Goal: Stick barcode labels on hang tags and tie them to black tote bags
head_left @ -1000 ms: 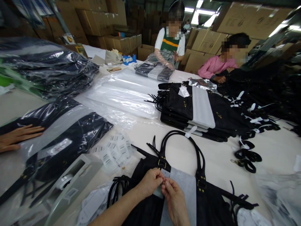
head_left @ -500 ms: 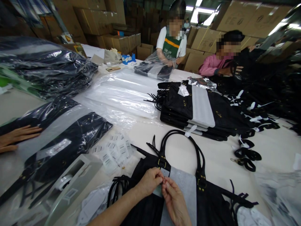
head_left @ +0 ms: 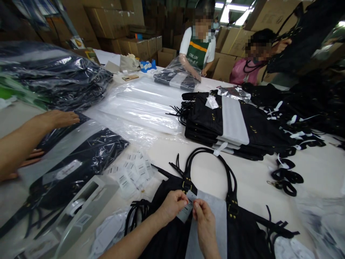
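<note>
A black handbag (head_left: 167, 192) lies on the table in front of me, with a pale grey sheet (head_left: 212, 212) over its middle and its looped handle (head_left: 211, 150) spread upward. Over the bag's upper left, a grey hang tag (head_left: 185, 213) sits between my hands, near a buckle. My left hand (head_left: 172, 205) pinches at the tag's left side, thumb against forefinger. At its right side, my right hand (head_left: 204, 217) is closed in a pinch too. Any thin string between the fingertips is too small to make out.
Stacked black bags (head_left: 205, 118) lie ahead on the right, beside clear plastic bags (head_left: 145, 104). Barcode labels (head_left: 134, 169) and a grey tape dispenser (head_left: 86, 205) are at left. Another person's arm (head_left: 29, 136) reaches over a wrapped bag (head_left: 88, 151). Two co-workers (head_left: 198, 54) handle bags opposite.
My fingertips have moved apart, and more of the hang tag shows between them. At left, another person's arm has reached farther in. The co-worker at right has lifted a black bag.
</note>
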A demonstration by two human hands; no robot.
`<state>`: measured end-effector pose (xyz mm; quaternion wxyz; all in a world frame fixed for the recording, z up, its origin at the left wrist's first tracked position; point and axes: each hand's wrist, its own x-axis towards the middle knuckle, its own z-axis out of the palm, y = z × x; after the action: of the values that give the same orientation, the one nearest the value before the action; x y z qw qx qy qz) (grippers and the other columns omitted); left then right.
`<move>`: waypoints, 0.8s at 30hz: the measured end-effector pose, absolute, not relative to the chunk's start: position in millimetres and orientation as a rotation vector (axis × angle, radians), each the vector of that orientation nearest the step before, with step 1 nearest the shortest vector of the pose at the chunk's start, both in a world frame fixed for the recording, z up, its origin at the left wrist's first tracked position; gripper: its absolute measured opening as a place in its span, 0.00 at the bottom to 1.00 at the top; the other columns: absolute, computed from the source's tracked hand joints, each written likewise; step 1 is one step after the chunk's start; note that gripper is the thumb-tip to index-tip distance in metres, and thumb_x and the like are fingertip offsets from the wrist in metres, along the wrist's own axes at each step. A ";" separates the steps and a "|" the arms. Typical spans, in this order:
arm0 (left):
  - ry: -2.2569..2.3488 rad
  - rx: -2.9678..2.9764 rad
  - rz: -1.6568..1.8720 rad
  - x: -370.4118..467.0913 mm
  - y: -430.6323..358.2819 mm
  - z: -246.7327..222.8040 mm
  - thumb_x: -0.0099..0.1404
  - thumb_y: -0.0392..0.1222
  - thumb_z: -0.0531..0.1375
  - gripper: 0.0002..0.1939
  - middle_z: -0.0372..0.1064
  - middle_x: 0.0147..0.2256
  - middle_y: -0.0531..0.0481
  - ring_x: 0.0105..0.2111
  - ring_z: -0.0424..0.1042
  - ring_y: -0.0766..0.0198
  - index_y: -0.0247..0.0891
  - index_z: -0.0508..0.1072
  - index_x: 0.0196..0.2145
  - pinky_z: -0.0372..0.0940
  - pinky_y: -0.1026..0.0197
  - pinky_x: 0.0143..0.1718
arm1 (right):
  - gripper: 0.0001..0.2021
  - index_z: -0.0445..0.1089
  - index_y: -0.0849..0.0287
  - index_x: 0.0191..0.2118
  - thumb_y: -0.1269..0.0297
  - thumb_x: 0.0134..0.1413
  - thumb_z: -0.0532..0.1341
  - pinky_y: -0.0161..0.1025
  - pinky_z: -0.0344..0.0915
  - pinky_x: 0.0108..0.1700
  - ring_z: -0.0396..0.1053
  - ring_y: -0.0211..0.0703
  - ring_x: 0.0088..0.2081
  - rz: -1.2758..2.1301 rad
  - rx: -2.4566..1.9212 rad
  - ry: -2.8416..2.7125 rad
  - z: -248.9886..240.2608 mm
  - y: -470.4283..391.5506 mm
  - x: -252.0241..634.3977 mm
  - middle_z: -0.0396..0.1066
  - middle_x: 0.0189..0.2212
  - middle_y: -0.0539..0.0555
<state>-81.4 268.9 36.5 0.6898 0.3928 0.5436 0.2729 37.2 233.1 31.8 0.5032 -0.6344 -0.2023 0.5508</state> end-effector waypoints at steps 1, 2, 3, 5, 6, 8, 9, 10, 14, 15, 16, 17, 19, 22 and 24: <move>1.213 0.871 0.613 -81.3 269.2 36.1 0.45 0.37 0.53 0.04 0.53 0.14 0.60 0.15 0.51 0.73 0.35 0.64 0.21 0.48 0.68 0.17 | 0.14 0.67 0.59 0.23 0.54 0.33 0.67 0.31 0.51 0.20 0.53 0.30 0.17 1.317 -1.530 -0.513 32.4 235.0 38.5 0.59 0.13 0.42; 1.211 0.864 0.616 -81.2 269.4 35.8 0.45 0.37 0.53 0.04 0.54 0.14 0.60 0.15 0.51 0.73 0.35 0.64 0.21 0.49 0.68 0.17 | 0.14 0.67 0.59 0.24 0.54 0.33 0.67 0.32 0.51 0.21 0.53 0.31 0.18 1.316 -1.521 -0.533 32.8 236.8 39.2 0.60 0.14 0.42; 1.210 0.858 0.621 -81.0 269.5 35.6 0.44 0.38 0.53 0.04 0.54 0.14 0.60 0.15 0.52 0.73 0.35 0.64 0.21 0.49 0.68 0.17 | 0.14 0.68 0.59 0.25 0.54 0.34 0.67 0.32 0.52 0.22 0.54 0.31 0.18 1.326 -1.506 -0.550 33.1 238.4 39.4 0.61 0.15 0.43; 1.209 0.846 0.626 -80.4 269.8 35.7 0.44 0.39 0.53 0.04 0.56 0.15 0.59 0.15 0.52 0.73 0.35 0.63 0.21 0.49 0.68 0.17 | 0.14 0.68 0.59 0.26 0.54 0.36 0.66 0.33 0.54 0.24 0.57 0.32 0.19 1.377 -1.468 -0.564 32.5 240.7 38.1 0.64 0.16 0.44; 1.210 0.840 0.628 -80.1 270.0 36.0 0.44 0.39 0.53 0.05 0.58 0.15 0.58 0.15 0.52 0.73 0.35 0.63 0.21 0.49 0.68 0.17 | 0.14 0.68 0.60 0.25 0.54 0.36 0.66 0.33 0.55 0.24 0.58 0.33 0.20 1.412 -1.448 -0.558 31.8 241.4 37.0 0.65 0.16 0.46; 1.217 0.831 0.632 -79.2 270.2 37.3 0.44 0.39 0.53 0.05 0.59 0.16 0.58 0.15 0.53 0.73 0.35 0.63 0.21 0.49 0.68 0.17 | 0.14 0.68 0.60 0.23 0.54 0.36 0.66 0.33 0.56 0.24 0.59 0.34 0.20 1.483 -1.411 -0.518 30.1 242.0 34.2 0.66 0.16 0.47; 1.223 0.828 0.634 -78.8 270.3 38.1 0.45 0.39 0.52 0.05 0.59 0.16 0.57 0.15 0.53 0.73 0.35 0.63 0.21 0.49 0.68 0.17 | 0.14 0.68 0.60 0.23 0.55 0.35 0.66 0.33 0.56 0.24 0.59 0.33 0.20 1.515 -1.394 -0.487 29.3 241.9 33.0 0.65 0.15 0.47; 1.230 0.826 0.637 -78.5 270.4 38.9 0.45 0.39 0.52 0.05 0.59 0.15 0.58 0.15 0.53 0.73 0.35 0.63 0.21 0.49 0.68 0.17 | 0.14 0.68 0.61 0.23 0.55 0.34 0.67 0.32 0.56 0.24 0.58 0.33 0.20 1.543 -1.378 -0.451 28.8 241.7 31.9 0.65 0.15 0.47; 1.256 0.823 0.643 -78.1 271.0 41.1 0.45 0.37 0.52 0.04 0.57 0.14 0.59 0.15 0.53 0.73 0.35 0.64 0.20 0.49 0.68 0.17 | 0.14 0.68 0.61 0.21 0.56 0.32 0.69 0.32 0.58 0.24 0.58 0.32 0.20 1.626 -1.305 -0.320 29.4 240.6 29.9 0.62 0.15 0.46; 1.261 0.824 0.644 -78.3 271.1 41.4 0.45 0.37 0.52 0.03 0.57 0.14 0.59 0.15 0.53 0.73 0.35 0.64 0.20 0.49 0.68 0.17 | 0.14 0.68 0.61 0.21 0.57 0.32 0.69 0.32 0.59 0.25 0.58 0.32 0.20 1.640 -1.286 -0.295 29.8 240.4 29.9 0.62 0.15 0.46; 1.265 0.826 0.645 -78.4 271.2 41.5 0.45 0.36 0.52 0.03 0.57 0.14 0.59 0.15 0.53 0.73 0.35 0.64 0.21 0.50 0.68 0.17 | 0.14 0.68 0.61 0.21 0.57 0.31 0.69 0.32 0.59 0.25 0.58 0.32 0.21 1.652 -1.270 -0.272 30.1 240.3 30.0 0.62 0.16 0.46; 1.268 0.829 0.647 -78.4 271.2 41.7 0.46 0.36 0.53 0.03 0.57 0.14 0.59 0.15 0.54 0.73 0.35 0.65 0.20 0.50 0.68 0.17 | 0.14 0.69 0.62 0.21 0.58 0.31 0.70 0.32 0.60 0.26 0.58 0.31 0.21 1.661 -1.255 -0.251 30.2 240.2 30.2 0.62 0.17 0.46; 1.269 0.838 0.651 -78.2 271.2 41.7 0.46 0.34 0.53 0.02 0.58 0.15 0.58 0.16 0.55 0.72 0.35 0.65 0.20 0.51 0.68 0.19 | 0.13 0.69 0.62 0.22 0.59 0.30 0.70 0.31 0.60 0.26 0.59 0.31 0.22 1.671 -1.233 -0.214 29.8 240.1 30.8 0.63 0.18 0.46; 1.267 0.853 0.655 -77.1 270.4 40.8 0.47 0.34 0.53 0.02 0.60 0.16 0.57 0.17 0.57 0.72 0.34 0.65 0.21 0.53 0.68 0.21 | 0.13 0.70 0.63 0.23 0.61 0.30 0.71 0.30 0.60 0.26 0.59 0.30 0.23 1.682 -1.210 -0.172 28.0 239.8 31.7 0.64 0.19 0.47; 1.268 0.864 0.660 -76.5 269.6 39.6 0.48 0.33 0.53 0.02 0.60 0.16 0.57 0.17 0.57 0.72 0.35 0.65 0.21 0.53 0.68 0.21 | 0.12 0.70 0.63 0.22 0.62 0.31 0.70 0.30 0.60 0.26 0.60 0.31 0.23 1.684 -1.196 -0.157 27.0 239.7 32.2 0.64 0.19 0.47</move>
<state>-76.5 269.6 39.6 0.6709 0.3836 0.5630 0.2929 32.2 239.7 27.0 0.5098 -0.4965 -0.0652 0.6995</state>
